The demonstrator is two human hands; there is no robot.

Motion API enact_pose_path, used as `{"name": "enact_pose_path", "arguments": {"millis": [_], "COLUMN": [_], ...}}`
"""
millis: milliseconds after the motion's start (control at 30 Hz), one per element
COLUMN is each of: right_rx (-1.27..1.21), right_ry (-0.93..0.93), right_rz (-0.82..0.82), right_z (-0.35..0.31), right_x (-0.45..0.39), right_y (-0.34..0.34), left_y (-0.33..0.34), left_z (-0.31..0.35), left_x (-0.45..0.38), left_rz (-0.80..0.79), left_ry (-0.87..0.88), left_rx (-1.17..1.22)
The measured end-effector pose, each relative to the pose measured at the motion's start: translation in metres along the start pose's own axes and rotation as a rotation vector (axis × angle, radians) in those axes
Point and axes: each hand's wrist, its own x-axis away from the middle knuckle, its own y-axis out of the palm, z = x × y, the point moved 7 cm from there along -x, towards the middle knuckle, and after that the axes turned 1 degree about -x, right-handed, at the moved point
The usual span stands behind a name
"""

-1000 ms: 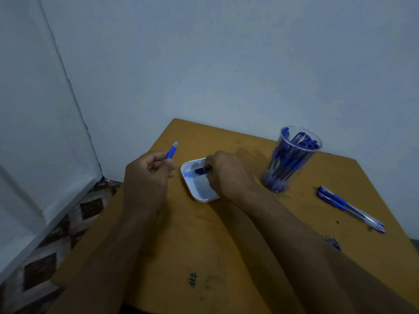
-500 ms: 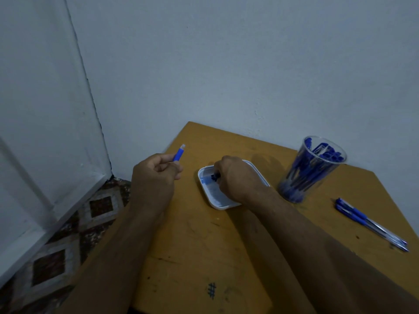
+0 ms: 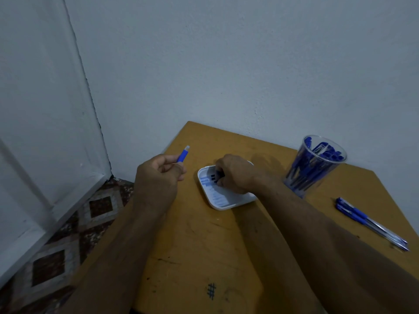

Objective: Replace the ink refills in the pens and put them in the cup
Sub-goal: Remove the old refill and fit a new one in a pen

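- left hand (image 3: 158, 175) raised over the table (image 3: 192, 234) edge, fingers curled round a blue pen (image 3: 183, 154) whose tip sticks up past the thumb
- right hand (image 3: 235, 173) reaches into the white tray (image 3: 223, 206), fingertips pinching small dark pieces; exactly what they are is unclear
- right of that hand stands the clear cup (image 3: 315, 166) full of blue pens; further right, nearer its forearm, loose pens (image 3: 371, 223) lie flat

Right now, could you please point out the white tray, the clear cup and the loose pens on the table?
white tray (image 3: 223, 206): head view, near rim.
clear cup (image 3: 294, 180): head view, lower wall.
loose pens (image 3: 358, 215): head view, blue barrels.
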Motion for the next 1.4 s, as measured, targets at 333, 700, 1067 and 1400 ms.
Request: {"name": "enact_pose_path", "arguments": {"millis": [333,700,1067,1400], "right_rx": [0.045,-0.495,-0.879,-1.488], "right_ry": [-0.018,0.039,0.258,0.283], "right_rz": [0.187,0.368,0.675,0.755], "right_z": [0.004,0.068,0.13,0.137], "right_x": [0.043,0.156,0.232,0.25], "right_y": [-0.021,-0.042,-0.002,0.008], "left_y": [0.016,0.091,0.149,0.163], "left_z": [-0.002,0.022,0.008,0.0], "left_x": [0.006,0.059,0.115,0.135], "left_rz": [-0.092,-0.384,-0.613,-0.716], "left_ry": [0.022,0.167,0.121,0.129], "left_rx": [-0.011,-0.01,-0.059,-0.142]}}
